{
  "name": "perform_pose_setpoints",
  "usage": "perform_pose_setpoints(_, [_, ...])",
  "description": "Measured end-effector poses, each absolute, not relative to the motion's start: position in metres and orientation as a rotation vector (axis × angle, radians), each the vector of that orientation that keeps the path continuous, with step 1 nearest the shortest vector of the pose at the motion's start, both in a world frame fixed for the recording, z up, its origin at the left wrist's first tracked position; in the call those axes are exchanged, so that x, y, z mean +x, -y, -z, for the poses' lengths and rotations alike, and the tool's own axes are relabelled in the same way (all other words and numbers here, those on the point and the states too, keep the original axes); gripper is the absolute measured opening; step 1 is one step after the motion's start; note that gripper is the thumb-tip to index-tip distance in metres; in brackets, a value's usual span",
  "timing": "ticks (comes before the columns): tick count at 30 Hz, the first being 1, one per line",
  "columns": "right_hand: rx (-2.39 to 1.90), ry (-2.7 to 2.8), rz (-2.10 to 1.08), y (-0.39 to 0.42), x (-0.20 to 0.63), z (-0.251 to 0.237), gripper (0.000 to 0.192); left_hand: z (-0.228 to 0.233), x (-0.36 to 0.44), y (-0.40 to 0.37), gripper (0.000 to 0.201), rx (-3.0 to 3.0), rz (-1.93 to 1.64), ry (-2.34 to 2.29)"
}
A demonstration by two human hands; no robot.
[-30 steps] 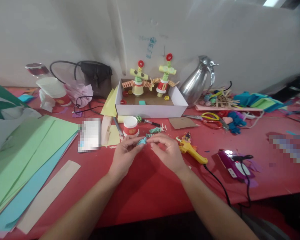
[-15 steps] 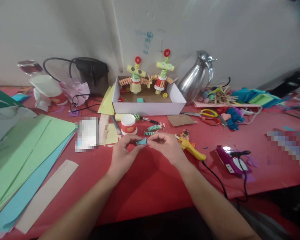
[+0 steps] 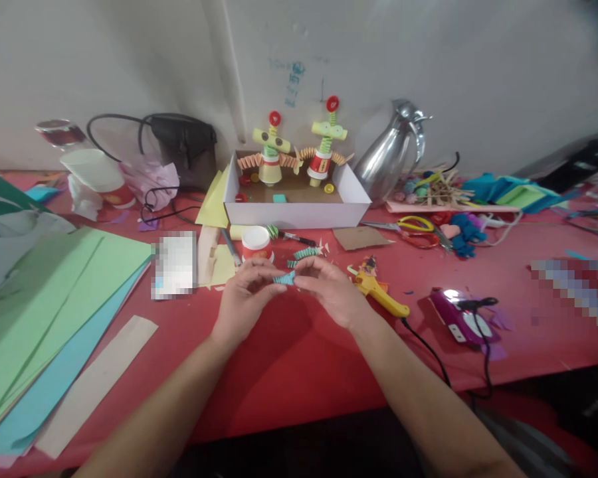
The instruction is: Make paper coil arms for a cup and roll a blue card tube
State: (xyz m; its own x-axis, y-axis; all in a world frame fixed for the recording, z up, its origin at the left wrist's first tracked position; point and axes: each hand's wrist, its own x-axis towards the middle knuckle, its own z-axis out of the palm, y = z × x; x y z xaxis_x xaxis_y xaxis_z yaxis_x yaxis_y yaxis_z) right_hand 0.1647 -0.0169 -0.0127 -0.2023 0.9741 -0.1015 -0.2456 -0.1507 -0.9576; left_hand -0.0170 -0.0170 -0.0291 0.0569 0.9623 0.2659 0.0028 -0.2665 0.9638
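A small blue accordion-folded paper strip (image 3: 284, 279) is held between my two hands above the red table (image 3: 284, 372). My left hand (image 3: 244, 299) pinches its left end between thumb and fingers. At its right end, my right hand (image 3: 331, 289) closes thumb and fingertips on the paper. Just beyond my hands lie green folded paper strips (image 3: 306, 253), one partly covered by my fingers. A red-and-white paper cup (image 3: 256, 243) stands behind my left hand. The yellow glue gun (image 3: 381, 295) rests to the right of my right hand.
Two paper-cup figures (image 3: 321, 162) stand in a white box (image 3: 299, 216) at the back. Scissors (image 3: 413, 229), a steel jug (image 3: 391, 156) and a purple corded device (image 3: 463, 318) are on the right. Large coloured paper sheets (image 3: 54, 305) and a pale strip (image 3: 97, 385) lie left.
My fingers have shifted slightly on the blue folded strip, and more of its length shows. My right fingers are more arched around its end. The surrounding things stay put.
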Motion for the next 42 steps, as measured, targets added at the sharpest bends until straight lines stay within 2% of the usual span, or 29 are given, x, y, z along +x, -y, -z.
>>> perform_pose_setpoints(5, [-0.97, 0.932, -1.738, 0.018, 0.16, 0.014, 0.025, 0.036, -0.014, 0.014, 0.023, 1.136, -1.265, -0.996])
perform_pose_setpoints(15, [-0.881, 0.89, -1.781, 0.02, 0.156, 0.02, 0.028, 0.033, -0.011, 0.016, 0.022, 1.07, -1.321, -0.932])
perform_pose_setpoints(22, [-0.863, 0.884, -1.643, 0.018, 0.153, 0.025, 0.029, 0.028, -0.01, 0.02, 0.042, 1.162, -1.306, -0.858])
perform_pose_setpoints(42, [-0.829, 0.913, -1.626, 0.021, 0.15, 0.023, 0.028, 0.026, -0.012, 0.023, 0.035, 1.33, -1.347, -0.829])
